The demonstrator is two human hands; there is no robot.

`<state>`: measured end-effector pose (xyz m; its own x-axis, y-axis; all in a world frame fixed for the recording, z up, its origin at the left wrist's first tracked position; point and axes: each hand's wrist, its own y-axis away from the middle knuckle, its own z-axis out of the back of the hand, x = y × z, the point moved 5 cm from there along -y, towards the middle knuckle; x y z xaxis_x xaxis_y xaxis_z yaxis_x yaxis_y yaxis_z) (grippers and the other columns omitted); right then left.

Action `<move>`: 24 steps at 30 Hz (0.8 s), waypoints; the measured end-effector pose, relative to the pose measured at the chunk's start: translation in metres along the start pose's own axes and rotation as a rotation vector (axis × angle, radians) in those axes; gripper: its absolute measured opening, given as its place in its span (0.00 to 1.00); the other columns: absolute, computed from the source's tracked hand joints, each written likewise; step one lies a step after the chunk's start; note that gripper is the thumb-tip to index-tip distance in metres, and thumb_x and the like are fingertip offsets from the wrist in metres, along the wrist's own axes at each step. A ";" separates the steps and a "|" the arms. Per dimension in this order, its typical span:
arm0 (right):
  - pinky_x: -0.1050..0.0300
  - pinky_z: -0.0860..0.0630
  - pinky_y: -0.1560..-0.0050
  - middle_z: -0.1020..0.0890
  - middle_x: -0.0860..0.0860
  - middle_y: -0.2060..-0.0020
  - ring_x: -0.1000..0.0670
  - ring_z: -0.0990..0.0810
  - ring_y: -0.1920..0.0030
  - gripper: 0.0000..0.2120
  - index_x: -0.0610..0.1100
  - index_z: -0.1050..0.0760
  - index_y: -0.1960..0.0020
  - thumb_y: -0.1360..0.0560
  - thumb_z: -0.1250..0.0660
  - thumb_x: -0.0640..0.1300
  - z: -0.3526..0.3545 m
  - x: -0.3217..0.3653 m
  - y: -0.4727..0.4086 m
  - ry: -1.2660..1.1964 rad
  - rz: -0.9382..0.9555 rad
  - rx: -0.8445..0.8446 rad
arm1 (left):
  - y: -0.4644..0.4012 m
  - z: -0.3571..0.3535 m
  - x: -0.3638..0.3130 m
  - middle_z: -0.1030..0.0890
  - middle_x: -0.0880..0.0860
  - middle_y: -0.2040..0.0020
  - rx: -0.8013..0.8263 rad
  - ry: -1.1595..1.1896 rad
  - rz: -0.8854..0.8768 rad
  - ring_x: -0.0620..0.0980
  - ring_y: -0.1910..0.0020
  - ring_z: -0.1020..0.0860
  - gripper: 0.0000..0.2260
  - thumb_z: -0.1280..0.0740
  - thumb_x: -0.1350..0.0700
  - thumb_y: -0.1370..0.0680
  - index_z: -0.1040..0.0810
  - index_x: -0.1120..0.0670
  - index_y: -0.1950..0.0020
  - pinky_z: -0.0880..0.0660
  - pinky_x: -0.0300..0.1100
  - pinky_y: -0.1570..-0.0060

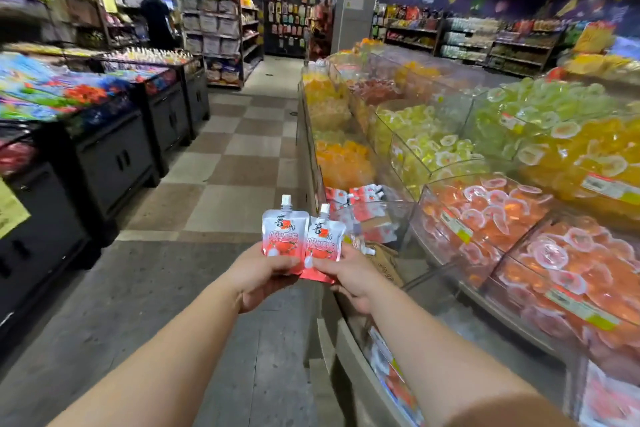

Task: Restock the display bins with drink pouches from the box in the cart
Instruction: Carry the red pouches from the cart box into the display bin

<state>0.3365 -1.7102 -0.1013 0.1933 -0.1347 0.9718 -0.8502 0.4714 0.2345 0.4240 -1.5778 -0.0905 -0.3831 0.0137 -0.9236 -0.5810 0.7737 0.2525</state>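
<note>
Two drink pouches [301, 239], one pinched by its bottom edge in each hand's fingers [277, 265] over the aisle floor, could slip from my shallow grip before reaching the pouch bin [374, 218].

The left hand [258, 274] and right hand [349, 276] each grip 1 upright drink pouch [284, 236] beside clear display bins [429, 184].

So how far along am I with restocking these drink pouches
Partly done: a few matching red pouches already lie in the clear bin ahead. In hand: your left hand and right hand each hold one pouch, left pouch and right pouch, upright. Left: both still need dropping in, and the bin looks far from full.
</note>
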 end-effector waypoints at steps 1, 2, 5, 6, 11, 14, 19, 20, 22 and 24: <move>0.53 0.23 0.52 0.15 0.48 0.51 0.46 0.17 0.51 0.15 0.47 0.22 0.43 0.28 0.28 0.38 -0.008 0.002 -0.019 -0.015 -0.008 0.013 | -0.014 0.013 -0.005 0.17 0.59 0.46 -0.010 -0.002 0.002 0.52 0.54 0.18 0.16 0.34 0.68 0.25 0.23 0.60 0.39 0.21 0.41 0.56; 0.53 0.22 0.53 0.15 0.47 0.51 0.46 0.17 0.51 0.14 0.46 0.22 0.43 0.27 0.29 0.37 -0.014 0.003 -0.040 -0.040 -0.021 0.018 | -0.028 0.025 -0.011 0.17 0.59 0.47 -0.011 0.000 0.007 0.51 0.55 0.18 0.15 0.34 0.69 0.25 0.23 0.61 0.39 0.21 0.41 0.57; 0.47 0.21 0.43 0.15 0.46 0.49 0.45 0.17 0.48 0.16 0.45 0.23 0.41 0.27 0.30 0.36 -0.032 0.005 -0.105 -0.081 -0.057 0.009 | -0.079 0.064 -0.027 0.16 0.58 0.50 0.002 0.008 0.023 0.49 0.58 0.18 0.15 0.34 0.68 0.25 0.23 0.62 0.39 0.21 0.43 0.54; 0.45 0.23 0.40 0.15 0.47 0.49 0.45 0.17 0.46 0.17 0.46 0.24 0.40 0.27 0.30 0.37 -0.038 0.006 -0.126 -0.087 -0.058 0.002 | -0.097 0.077 -0.034 0.16 0.57 0.51 0.011 0.002 0.029 0.48 0.60 0.18 0.15 0.34 0.68 0.25 0.23 0.62 0.39 0.22 0.43 0.53; 0.47 0.21 0.43 0.15 0.46 0.47 0.45 0.16 0.48 0.16 0.44 0.24 0.40 0.26 0.31 0.35 -0.070 0.019 -0.223 -0.170 -0.085 -0.084 | -0.183 0.140 -0.078 0.17 0.55 0.56 0.090 -0.071 0.103 0.46 0.66 0.20 0.15 0.33 0.68 0.25 0.23 0.63 0.39 0.23 0.42 0.54; 0.49 0.21 0.43 0.16 0.46 0.46 0.45 0.17 0.46 0.14 0.44 0.23 0.40 0.25 0.32 0.35 -0.079 0.032 -0.272 -0.211 -0.058 -0.118 | -0.237 0.163 -0.108 0.17 0.55 0.57 0.149 -0.110 0.118 0.47 0.65 0.19 0.13 0.33 0.68 0.25 0.23 0.63 0.41 0.22 0.38 0.61; 0.50 0.20 0.48 0.16 0.45 0.47 0.46 0.16 0.49 0.13 0.44 0.21 0.43 0.26 0.31 0.34 -0.040 0.044 -0.310 -0.227 0.036 -0.305 | -0.314 0.141 -0.116 0.20 0.63 0.54 0.229 -0.199 0.158 0.49 0.67 0.21 0.11 0.34 0.68 0.24 0.23 0.66 0.43 0.27 0.35 0.75; 0.56 0.19 0.55 0.15 0.46 0.51 0.49 0.16 0.53 0.12 0.43 0.20 0.45 0.26 0.31 0.34 -0.025 0.047 -0.313 -0.213 0.052 -0.356 | -0.329 0.130 -0.114 0.20 0.63 0.57 0.248 -0.213 0.167 0.49 0.70 0.22 0.10 0.34 0.68 0.24 0.23 0.67 0.44 0.29 0.34 0.78; 0.63 0.23 0.68 0.16 0.46 0.58 0.54 0.17 0.64 0.09 0.41 0.20 0.48 0.26 0.33 0.31 0.004 0.049 -0.318 -0.225 0.054 -0.461 | -0.360 0.107 -0.109 0.20 0.63 0.56 0.285 -0.216 0.188 0.50 0.69 0.21 0.08 0.34 0.68 0.24 0.22 0.64 0.46 0.26 0.35 0.77; 0.60 0.21 0.66 0.16 0.42 0.59 0.52 0.17 0.65 0.09 0.36 0.22 0.47 0.26 0.33 0.30 0.030 0.051 -0.325 -0.261 0.056 -0.544 | -0.390 0.084 -0.105 0.18 0.62 0.49 0.321 -0.199 0.210 0.54 0.59 0.18 0.10 0.32 0.67 0.25 0.21 0.62 0.44 0.20 0.37 0.66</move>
<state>0.6082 -1.8965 -0.1291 -0.0297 -0.2741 0.9612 -0.4703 0.8524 0.2285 0.7509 -1.8277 -0.1163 -0.3051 0.2895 -0.9072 -0.2399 0.8986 0.3674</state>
